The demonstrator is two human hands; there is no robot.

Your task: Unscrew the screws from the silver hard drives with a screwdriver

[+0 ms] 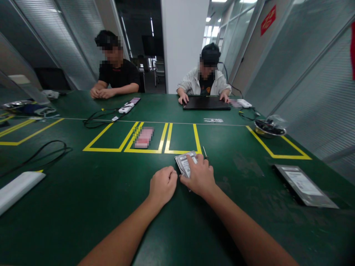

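A small silver hard drive with a white label [183, 163] is at the middle of the green table. My right hand [200, 174] lies over its right part, with thumb and fingers wrapped round it. A thin screwdriver-like shaft [204, 151] sticks up just beyond the fingers; its lower end is hidden by the hand. My left hand [164, 184] rests as a closed fist beside the drive's left edge, and whatever it may hold is hidden. A larger silver drive with a white label [305, 184] lies apart at the right.
Yellow tape outlines [183, 152] mark the green table [97, 207], one framing a pixelated pink item [143, 137]. A bowl of dark parts [269, 129] stands right. A white power strip [19, 188] lies left. Two people sit opposite, one with hands on a black laptop [206, 103].
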